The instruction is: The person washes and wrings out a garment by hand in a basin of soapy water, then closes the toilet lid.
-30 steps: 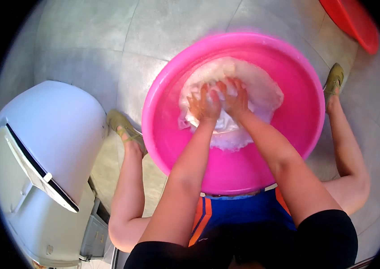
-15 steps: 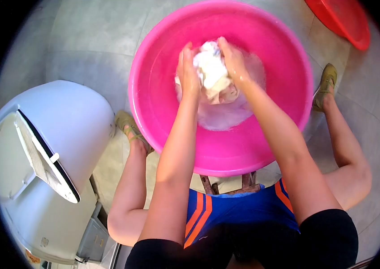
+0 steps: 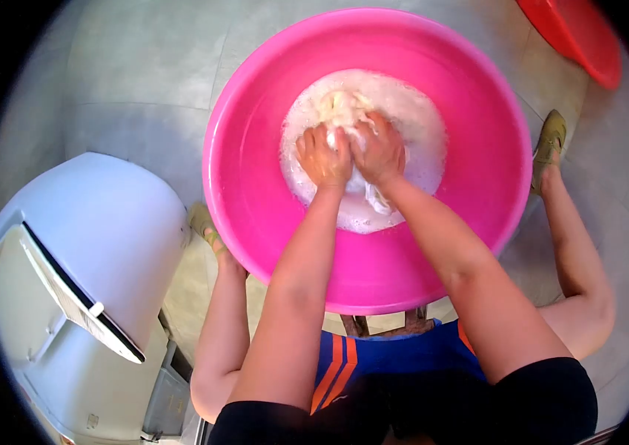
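Both my hands are down in a large pink basin (image 3: 255, 200), in a pool of sudsy water (image 3: 418, 141). A wet, bunched whitish cloth (image 3: 344, 107) lies partly under the suds, its folds showing beyond my fingers and another white bit below my wrists. My left hand (image 3: 325, 156) has its fingers curled into the cloth. Close beside it, thumbs nearly touching, my right hand (image 3: 379, 150) grips the same cloth. The fingertips of both hands are hidden by cloth and foam.
At the left stands a rounded white appliance or bin (image 3: 121, 215) with an open flap. Part of a red plastic tub (image 3: 577, 37) shows at the upper right. My feet in olive shoes (image 3: 549, 144) flank the basin on the grey tiled floor (image 3: 144, 67).
The cloth, lifted in a bunch between my two hands before, is now down in the suds. My hands have come closer together and nearer to me, pressing on it.
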Motion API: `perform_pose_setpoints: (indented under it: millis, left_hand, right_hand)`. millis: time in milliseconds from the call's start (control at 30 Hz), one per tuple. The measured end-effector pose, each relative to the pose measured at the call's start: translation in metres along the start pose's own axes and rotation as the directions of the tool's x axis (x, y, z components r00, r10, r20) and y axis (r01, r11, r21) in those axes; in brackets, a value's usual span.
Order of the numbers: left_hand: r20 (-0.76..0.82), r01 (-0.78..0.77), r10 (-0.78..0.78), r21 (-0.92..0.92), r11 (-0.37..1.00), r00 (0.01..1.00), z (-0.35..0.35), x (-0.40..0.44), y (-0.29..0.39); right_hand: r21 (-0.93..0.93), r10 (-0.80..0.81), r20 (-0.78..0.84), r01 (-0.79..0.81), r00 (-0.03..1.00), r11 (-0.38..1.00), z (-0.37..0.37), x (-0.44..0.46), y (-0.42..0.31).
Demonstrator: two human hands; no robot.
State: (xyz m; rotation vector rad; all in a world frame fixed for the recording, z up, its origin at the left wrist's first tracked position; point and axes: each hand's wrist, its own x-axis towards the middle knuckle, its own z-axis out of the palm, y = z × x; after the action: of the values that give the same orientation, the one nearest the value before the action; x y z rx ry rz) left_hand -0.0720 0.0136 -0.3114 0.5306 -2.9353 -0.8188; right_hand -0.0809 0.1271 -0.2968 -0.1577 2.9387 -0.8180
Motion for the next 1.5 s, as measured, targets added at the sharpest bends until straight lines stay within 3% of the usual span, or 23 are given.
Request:
perform_pose_setpoints:
  millis: [67, 100, 200, 300, 333, 400, 433, 500, 600, 633, 700, 733, 767, 833, 933, 967, 1067, 1133, 1200, 1300, 1400, 1467, 1500]
  left_hand:
    - [0.095, 0.121, -0.121, 0.007, 0.993, 0.988, -0.001, 0.018, 0.006]
    - [0.021, 0.099, -0.100, 0.056, 0.994, 0.995, 0.002, 0.024, 0.007]
    - [0.190, 0.206, -0.233, 0.149, 0.967, 0.954, -0.003, 0.045, 0.014]
    - [0.289, 0.236, -0.272, 0.153, 0.959, 0.918, -0.001, 0.065, 0.015]
    - [0.350, 0.272, -0.296, 0.116, 0.955, 0.889, -0.012, 0.075, 0.022]
    - [0.287, 0.298, -0.257, -0.110, 0.948, 0.923, -0.021, 0.081, 0.022]
    - [0.197, 0.319, -0.266, -0.322, 0.892, 0.944, -0.027, 0.080, 0.030]
    - [0.034, 0.269, -0.337, -0.680, 0.682, 0.941, -0.043, 0.073, 0.043]
    - [0.267, 0.321, -0.178, -0.784, 0.531, 0.947, -0.099, 0.059, 0.050]
    - [0.385, 0.390, -0.118, -0.771, 0.504, 0.915, -0.115, 0.051, 0.050]
    - [0.141, 0.165, -0.104, -0.535, 0.829, 0.984, -0.109, 0.024, 0.045]
    - [0.020, 0.062, -0.058, -0.358, 0.932, 0.998, -0.097, 0.011, 0.040]
    - [0.014, 0.035, -0.033, -0.182, 0.983, 0.999, -0.081, -0.005, 0.035]
    - [0.017, -0.020, 0.017, 0.173, 0.985, 1.000, -0.044, -0.028, 0.027]
    - [0.051, 0.003, -0.006, 0.049, 0.999, 0.999, -0.021, -0.036, 0.011]
    - [-0.012, 0.028, -0.027, 0.082, 0.996, 1.000, -0.009, -0.035, 0.008]
    - [0.052, 0.111, -0.119, 0.127, 0.986, 0.992, -0.010, 0.002, 0.015]
    - [0.103, 0.191, -0.203, 0.121, 0.974, 0.974, -0.011, 0.027, 0.022]
    - [0.118, 0.226, -0.233, 0.068, 0.972, 0.965, -0.006, 0.047, 0.019]
    - [0.312, 0.345, -0.338, 0.034, 0.938, 0.888, -0.016, 0.069, 0.019]
    - [0.399, 0.467, -0.393, -0.108, 0.877, 0.829, -0.020, 0.090, 0.015]
    - [0.363, 0.415, -0.315, -0.241, 0.878, 0.877, -0.029, 0.094, 0.017]
    - [0.338, 0.398, -0.278, -0.367, 0.841, 0.899, -0.035, 0.093, 0.018]
  right_hand:
    - [0.042, 0.020, 0.020, -0.021, 1.000, 0.999, 0.006, 0.013, 0.006]
    - [0.024, 0.085, 0.102, -0.087, 0.991, 0.996, 0.001, 0.023, 0.001]
    - [0.081, 0.129, 0.043, -0.132, 0.991, 0.988, 0.011, 0.042, 0.008]
    - [0.131, 0.093, 0.137, -0.111, 0.986, 0.985, 0.018, 0.060, 0.019]
    - [0.247, 0.262, 0.172, -0.299, 0.950, 0.922, 0.013, 0.066, 0.014]
    - [0.431, 0.539, 0.291, -0.611, 0.790, 0.664, 0.008, 0.091, 0.009]
    - [0.521, 0.520, 0.206, -0.543, 0.829, 0.658, 0.006, 0.099, 0.007]
    - [0.689, 0.477, 0.340, -0.560, 0.811, 0.460, -0.016, 0.088, -0.004]
    - [0.749, 0.305, 0.585, -0.645, 0.752, 0.154, -0.070, 0.070, -0.033]
    - [0.753, 0.297, 0.556, -0.622, 0.776, 0.215, -0.078, 0.060, -0.036]
    - [0.478, 0.268, 0.400, -0.449, 0.876, 0.755, -0.092, 0.028, -0.046]
    - [0.244, 0.217, 0.333, -0.306, 0.917, 0.920, -0.095, 0.016, -0.050]
    - [0.099, 0.151, 0.178, -0.170, 0.972, 0.981, -0.084, 0.004, -0.050]
    - [-0.261, -0.069, -0.092, 0.042, 0.993, 0.964, -0.046, -0.017, -0.038]
    - [-0.172, -0.051, 0.089, 0.066, 0.995, 0.983, -0.014, -0.015, -0.010]
    - [-0.154, -0.061, 0.103, 0.077, 0.993, 0.985, -0.003, -0.012, 0.000]
    - [-0.178, 0.136, 0.348, -0.077, 0.927, 0.981, -0.008, 0.022, -0.009]
    - [-0.163, 0.167, 0.315, -0.120, 0.934, 0.979, -0.003, 0.037, -0.006]
    - [-0.115, 0.182, 0.314, -0.154, 0.932, 0.981, 0.000, 0.057, -0.005]
    - [0.098, 0.210, 0.410, -0.272, 0.887, 0.957, -0.006, 0.078, -0.004]
    - [0.279, 0.383, 0.371, -0.495, 0.846, 0.823, 0.004, 0.098, 0.001]
    - [0.451, 0.448, 0.093, -0.439, 0.889, 0.777, 0.020, 0.101, 0.006]
    - [0.567, 0.442, 0.248, -0.499, 0.862, 0.655, 0.011, 0.102, 0.001]
